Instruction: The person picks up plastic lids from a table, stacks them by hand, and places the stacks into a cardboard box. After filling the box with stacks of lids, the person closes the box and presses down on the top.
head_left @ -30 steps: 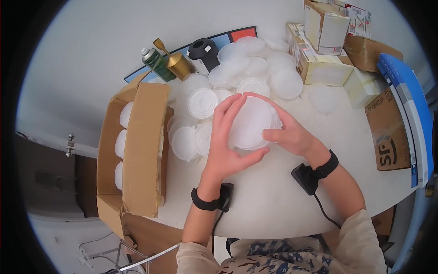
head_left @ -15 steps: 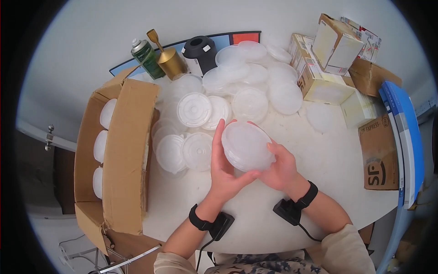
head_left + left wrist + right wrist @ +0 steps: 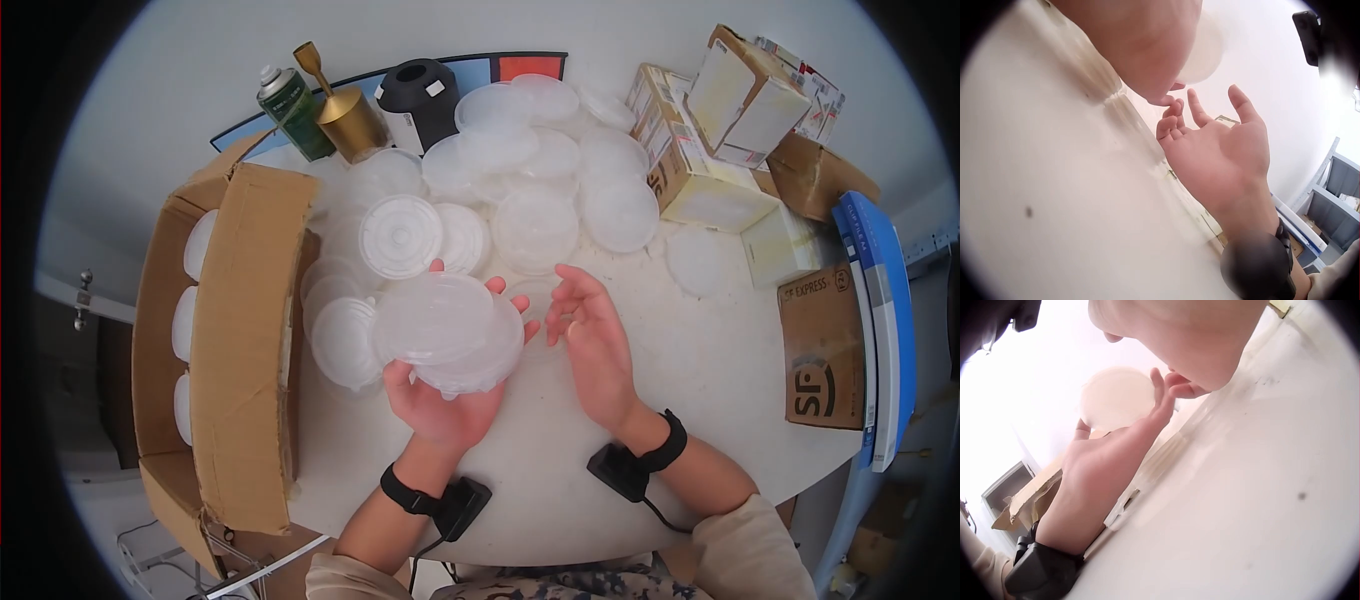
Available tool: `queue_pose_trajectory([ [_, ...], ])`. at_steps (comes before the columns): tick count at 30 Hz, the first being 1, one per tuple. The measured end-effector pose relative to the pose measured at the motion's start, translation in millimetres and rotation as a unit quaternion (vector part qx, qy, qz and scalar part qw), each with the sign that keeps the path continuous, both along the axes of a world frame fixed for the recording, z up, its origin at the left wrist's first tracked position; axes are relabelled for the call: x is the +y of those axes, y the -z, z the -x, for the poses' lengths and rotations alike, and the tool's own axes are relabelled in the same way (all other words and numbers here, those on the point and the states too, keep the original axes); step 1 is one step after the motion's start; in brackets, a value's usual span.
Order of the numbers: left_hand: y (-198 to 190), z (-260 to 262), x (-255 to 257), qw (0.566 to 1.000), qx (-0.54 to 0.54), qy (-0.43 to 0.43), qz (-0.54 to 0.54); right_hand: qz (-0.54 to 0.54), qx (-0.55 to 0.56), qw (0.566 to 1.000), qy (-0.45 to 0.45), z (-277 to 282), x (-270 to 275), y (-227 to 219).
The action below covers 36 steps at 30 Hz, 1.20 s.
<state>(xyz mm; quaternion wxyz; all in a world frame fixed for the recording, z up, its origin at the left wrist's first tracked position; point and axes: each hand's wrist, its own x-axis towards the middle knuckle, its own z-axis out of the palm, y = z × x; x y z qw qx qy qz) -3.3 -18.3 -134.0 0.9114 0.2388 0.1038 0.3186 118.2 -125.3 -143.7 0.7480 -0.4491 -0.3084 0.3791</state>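
Note:
A stack of round translucent lids (image 3: 440, 325) rests in my left hand (image 3: 445, 410), palm up, the thumb at its near left edge and fingertips showing beyond the far and right edges. To the right, my right hand (image 3: 598, 355) is raised beside the stack, fingers loosely bent, holding nothing. The right wrist view shows the left hand (image 3: 1107, 465) with a lid (image 3: 1116, 397) between thumb and fingers. In the left wrist view the right hand (image 3: 1216, 156) has its palm showing. More loose lids (image 3: 535, 230) lie in a pile beyond the hands.
At the left stands an open cardboard box (image 3: 245, 350) with white round items (image 3: 185, 322) inside. Behind the lids are a green can (image 3: 296, 112), a gold vessel (image 3: 350, 122) and a black object (image 3: 418, 100). Boxes (image 3: 715, 175) and blue folders (image 3: 885, 310) stand at the right.
My right hand has let go of the stack and moved off to the right. My left hand has turned palm up and moved left with the lids, which now lie fanned apart.

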Motion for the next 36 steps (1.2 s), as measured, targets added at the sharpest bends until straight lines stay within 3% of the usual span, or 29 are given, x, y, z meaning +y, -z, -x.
queue_pose_trajectory([
  [1, 1.0, 1.9, 2.4, 0.999, -0.035, 0.034, -0.012, -0.012, 0.002, 0.998, 0.062, -6.2, -0.8, -1.1],
  [2, 1.7, 3.2, 3.7, 0.995, -0.07, 0.068, -0.024, -0.011, 0.002, 0.998, 0.062, -12.0, -2.5, -2.9],
  [4, -0.5, 3.4, 5.6, 0.996, -0.055, 0.071, -0.017, -0.071, -0.112, 0.984, 0.123, -22.3, -6.0, -5.6],
  [5, -1.0, 3.4, 5.9, 0.996, -0.042, 0.075, -0.012, -0.07, -0.111, 0.984, 0.122, -27.4, -7.1, -4.2],
  [7, -0.1, 2.6, 5.0, 0.997, -0.041, 0.068, -0.021, -0.037, -0.223, 0.959, 0.17, -36.3, -7.2, 1.8],
  [13, 0.1, 4.2, 6.3, 0.997, -0.032, 0.071, -0.009, 0.158, -0.359, 0.914, 0.107, -36.2, -1.2, 2.1],
  [18, 5.0, 5.1, 6.7, 0.996, -0.052, 0.077, 0.001, 0.16, -0.432, 0.885, 0.069, -32.8, -1.2, -1.0],
  [25, -0.5, 3.4, 7.4, 0.996, 0.016, 0.071, -0.043, 0.16, -0.534, 0.83, 0.031, -28.7, -0.8, -6.6],
  [36, -0.9, 3.0, 11.2, 0.987, 0.021, 0.117, -0.105, 0.144, -0.483, 0.863, 0.027, -31.8, 0.1, -0.9],
])
